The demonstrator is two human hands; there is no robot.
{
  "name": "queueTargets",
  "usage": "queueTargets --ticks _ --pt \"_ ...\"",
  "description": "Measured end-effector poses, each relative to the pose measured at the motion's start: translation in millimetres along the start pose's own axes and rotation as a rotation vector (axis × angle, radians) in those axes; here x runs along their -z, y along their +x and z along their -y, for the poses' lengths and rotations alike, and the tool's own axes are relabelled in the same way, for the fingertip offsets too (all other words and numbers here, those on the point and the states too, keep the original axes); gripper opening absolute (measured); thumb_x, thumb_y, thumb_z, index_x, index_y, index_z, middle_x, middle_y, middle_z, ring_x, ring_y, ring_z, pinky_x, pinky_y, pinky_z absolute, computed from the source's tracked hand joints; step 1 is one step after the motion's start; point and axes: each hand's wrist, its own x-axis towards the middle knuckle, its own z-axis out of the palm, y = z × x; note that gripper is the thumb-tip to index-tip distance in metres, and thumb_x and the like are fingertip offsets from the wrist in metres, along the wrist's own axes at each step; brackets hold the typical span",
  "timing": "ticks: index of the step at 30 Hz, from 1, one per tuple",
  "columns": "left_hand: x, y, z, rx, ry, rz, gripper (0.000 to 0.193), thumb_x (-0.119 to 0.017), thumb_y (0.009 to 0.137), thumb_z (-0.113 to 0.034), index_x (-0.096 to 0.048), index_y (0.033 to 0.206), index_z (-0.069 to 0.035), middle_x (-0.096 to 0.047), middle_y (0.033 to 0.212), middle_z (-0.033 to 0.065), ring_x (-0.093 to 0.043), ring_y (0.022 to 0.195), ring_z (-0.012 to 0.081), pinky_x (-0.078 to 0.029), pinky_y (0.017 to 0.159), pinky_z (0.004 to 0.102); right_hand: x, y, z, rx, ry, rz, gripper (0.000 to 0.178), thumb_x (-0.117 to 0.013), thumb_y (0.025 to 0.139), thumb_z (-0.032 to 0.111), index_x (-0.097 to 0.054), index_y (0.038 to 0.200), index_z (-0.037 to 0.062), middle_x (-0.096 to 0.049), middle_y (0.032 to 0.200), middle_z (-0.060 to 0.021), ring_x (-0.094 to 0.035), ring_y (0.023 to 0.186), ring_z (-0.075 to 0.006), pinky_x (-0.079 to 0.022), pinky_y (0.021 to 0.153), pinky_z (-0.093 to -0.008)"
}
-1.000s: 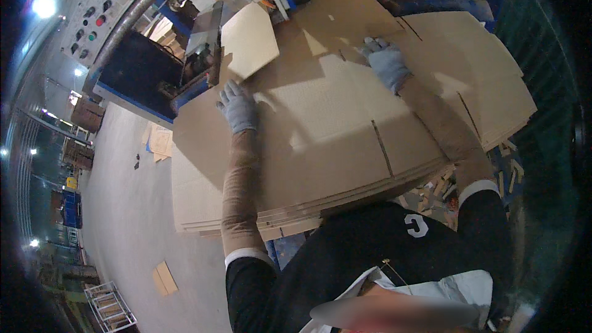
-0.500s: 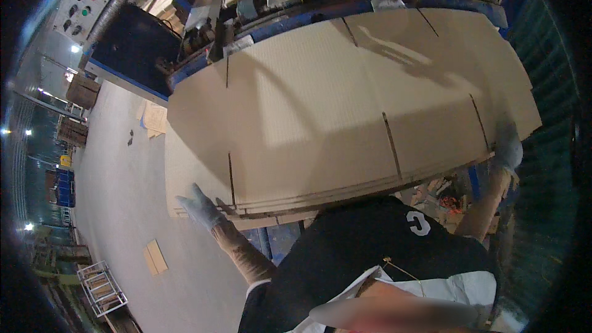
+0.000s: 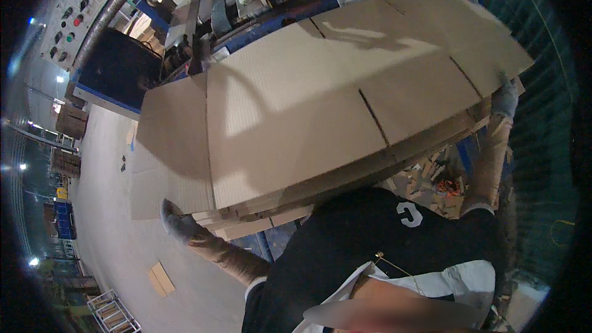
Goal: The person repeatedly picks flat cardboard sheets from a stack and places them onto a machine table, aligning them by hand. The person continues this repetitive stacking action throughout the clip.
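Note:
A large brown cardboard sheet (image 3: 296, 129) with dark slots spans the space before me, tilted over a stack of similar sheets (image 3: 345, 182). Its left panel bends along a crease. My left hand (image 3: 180, 223), in a grey glove, is closed at the near edge of that panel; some of its fingers are hidden. At the right end, my gloved right hand (image 3: 505, 100) grips the sheet's near right corner, its fingers partly out of sight and a little blurred.
Beyond the sheet stands a blue machine (image 3: 283, 21) with rollers. A control panel (image 3: 77, 15) with buttons rises at the far left. Cardboard scraps (image 3: 425, 176) lie below the stack, a flat cardboard piece (image 3: 161, 279) on the floor. Green curtain-like sheeting (image 3: 542, 148) hangs at right.
The top sheet has lifted off the stack at its near edge, and a gap shows beneath it. My right hand has risen with its corner; the left panel now bends. The view has shifted slightly.

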Motion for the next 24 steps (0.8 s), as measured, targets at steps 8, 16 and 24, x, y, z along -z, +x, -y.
queueTargets --ticks 8,16,24 --pt "-12 -63 -58 0.169 -0.124 0.264 0.037 -0.055 0.088 0.001 -0.055 0.125 0.004 -0.059 0.121 0.0137 -0.056 0.11 0.024 -0.047 0.095 0.0392 6 -163 77 0.702 -0.751 0.541 0.027 -0.058 0.089 0.016 -0.063 0.114 0.0056 -0.064 0.114 -0.0118 -0.061 0.104 -0.0305 -0.046 0.094 -0.0409" --pt "-90 -105 -112 -0.983 0.462 1.107 0.061 -0.061 0.068 -0.005 -0.054 0.128 -0.009 -0.049 0.137 0.0183 -0.046 0.126 0.0382 -0.031 0.108 0.0531 -33 -168 50 0.801 -0.745 1.387 0.027 -0.063 0.074 0.007 -0.065 0.102 0.0082 -0.061 0.117 -0.0125 -0.052 0.119 -0.0337 -0.037 0.106 -0.0488" --pt "-127 -70 -84 -1.116 0.484 0.947 0.063 -0.062 0.073 -0.008 -0.048 0.134 -0.009 -0.046 0.14 0.0163 -0.043 0.129 0.0371 -0.031 0.108 0.0527 -91 -134 26 0.848 -0.783 1.442 0.044 -0.069 0.077 0.032 -0.061 0.112 0.0069 -0.056 0.127 -0.0131 -0.048 0.122 -0.034 -0.033 0.107 -0.0466"
